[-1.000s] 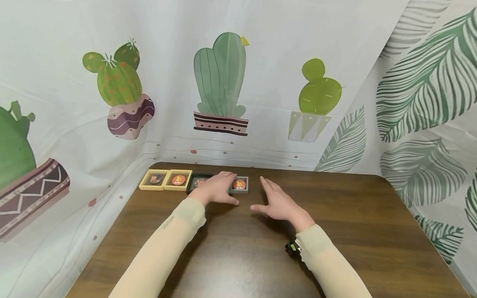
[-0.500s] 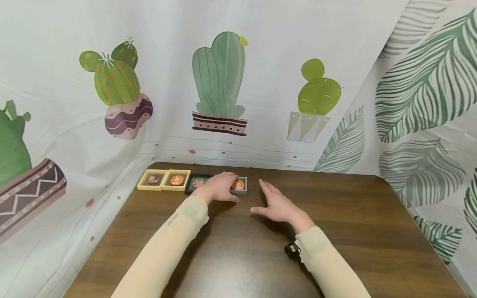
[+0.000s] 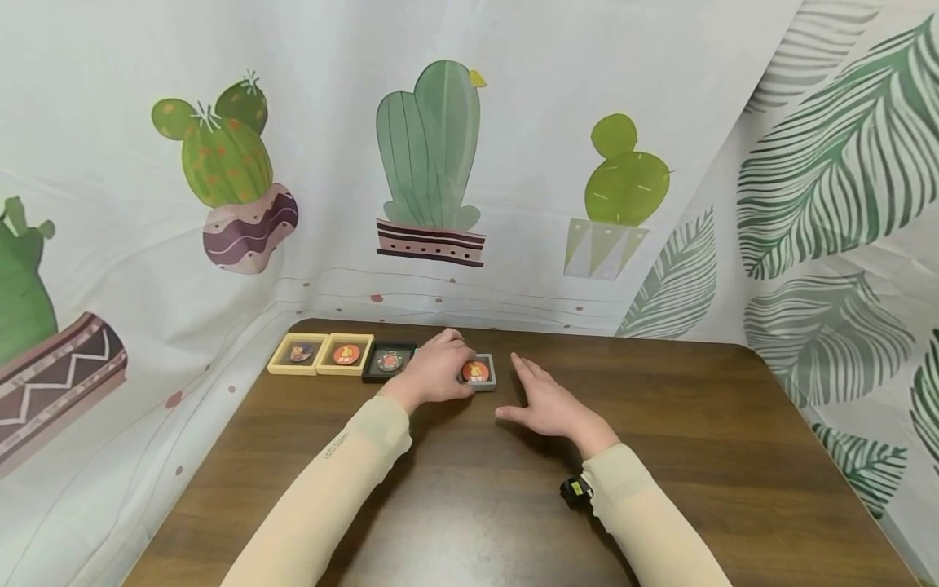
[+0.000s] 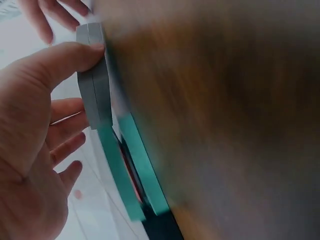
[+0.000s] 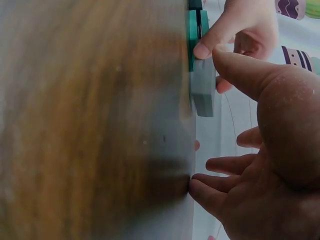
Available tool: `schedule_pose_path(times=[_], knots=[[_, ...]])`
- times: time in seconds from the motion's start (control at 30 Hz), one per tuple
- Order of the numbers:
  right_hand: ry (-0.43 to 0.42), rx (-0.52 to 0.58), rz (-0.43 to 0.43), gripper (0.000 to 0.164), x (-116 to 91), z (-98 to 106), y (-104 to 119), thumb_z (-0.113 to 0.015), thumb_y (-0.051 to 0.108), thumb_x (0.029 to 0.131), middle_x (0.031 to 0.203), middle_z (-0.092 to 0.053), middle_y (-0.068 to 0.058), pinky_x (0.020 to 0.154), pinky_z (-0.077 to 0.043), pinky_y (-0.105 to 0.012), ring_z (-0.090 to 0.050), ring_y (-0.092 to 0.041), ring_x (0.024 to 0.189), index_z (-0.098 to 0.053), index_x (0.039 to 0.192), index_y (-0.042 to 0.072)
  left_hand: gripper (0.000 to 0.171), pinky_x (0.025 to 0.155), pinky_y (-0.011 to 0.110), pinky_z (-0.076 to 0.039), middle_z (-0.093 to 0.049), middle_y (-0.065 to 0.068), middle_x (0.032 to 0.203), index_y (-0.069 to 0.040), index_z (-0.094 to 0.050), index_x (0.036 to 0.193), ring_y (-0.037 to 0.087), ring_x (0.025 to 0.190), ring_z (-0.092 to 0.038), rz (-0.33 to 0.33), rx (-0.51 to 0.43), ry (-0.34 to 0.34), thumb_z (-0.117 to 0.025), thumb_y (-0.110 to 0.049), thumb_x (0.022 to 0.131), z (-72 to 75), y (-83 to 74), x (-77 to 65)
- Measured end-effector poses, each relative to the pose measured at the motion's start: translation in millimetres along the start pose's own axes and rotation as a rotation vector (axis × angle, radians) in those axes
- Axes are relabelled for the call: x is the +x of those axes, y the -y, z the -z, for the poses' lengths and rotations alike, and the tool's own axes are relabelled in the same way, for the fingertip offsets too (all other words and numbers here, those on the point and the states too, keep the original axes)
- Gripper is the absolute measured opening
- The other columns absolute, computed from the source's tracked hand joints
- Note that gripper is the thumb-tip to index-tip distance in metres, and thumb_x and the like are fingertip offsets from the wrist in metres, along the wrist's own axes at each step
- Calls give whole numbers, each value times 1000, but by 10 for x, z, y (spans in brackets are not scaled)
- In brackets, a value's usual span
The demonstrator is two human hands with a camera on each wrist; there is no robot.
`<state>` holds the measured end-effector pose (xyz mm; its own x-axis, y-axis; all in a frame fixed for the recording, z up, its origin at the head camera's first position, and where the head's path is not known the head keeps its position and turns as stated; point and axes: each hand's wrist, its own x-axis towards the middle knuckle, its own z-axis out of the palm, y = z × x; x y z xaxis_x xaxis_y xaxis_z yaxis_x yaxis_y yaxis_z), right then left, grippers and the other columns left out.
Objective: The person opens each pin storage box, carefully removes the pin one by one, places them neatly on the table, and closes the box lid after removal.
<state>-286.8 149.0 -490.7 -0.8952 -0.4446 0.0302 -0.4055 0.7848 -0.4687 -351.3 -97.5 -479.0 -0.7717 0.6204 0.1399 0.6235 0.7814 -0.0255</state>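
My left hand (image 3: 438,368) grips a small grey display case (image 3: 485,386) by its edges; a round orange-red badge (image 3: 476,372) shows inside. In the left wrist view the thumb presses the near edge of the grey case (image 4: 94,87), with fingers behind it. Beside that end lies a green case (image 4: 115,172), its two halves slightly parted around something dark and red; in the head view my left hand hides it. My right hand (image 3: 548,405) hovers to the right, fingers extended and thumb apart, holding nothing.
Two pale yellow cases (image 3: 341,372) and a black case (image 3: 377,378) stand in a row at the back left, each with a round badge. The brown wooden table (image 3: 469,505) meets a cactus-printed curtain (image 3: 528,163) behind.
My left hand has taken hold of the grey case and drawn it slightly right and nearer, tilting it a little. More of the black case shows. My right hand stays almost still.
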Motion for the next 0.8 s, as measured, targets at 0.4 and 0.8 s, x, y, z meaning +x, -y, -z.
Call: schedule_pose_path(times=[0.4,0.8], knots=[[27,-2,37,109,-77,7,35,-75,56,80,159,-20,-17,108,-32,-48,-23,-29,142,-15,158,9,56,84,33,-46,-62,-7,111,-17,-66,119,12,101,-49,-29,-88,29,-73,-50,75,39,-328,-257],[68,-26,132,110,-240,70,-25,-75,57,79,159,-23,-15,111,-26,-41,-21,-23,143,-16,157,8,53,76,29,-46,-61,-8,104,-16,-67,115,9,94,-46,-45,-125,40,-74,-49,74,56,-408,-381]])
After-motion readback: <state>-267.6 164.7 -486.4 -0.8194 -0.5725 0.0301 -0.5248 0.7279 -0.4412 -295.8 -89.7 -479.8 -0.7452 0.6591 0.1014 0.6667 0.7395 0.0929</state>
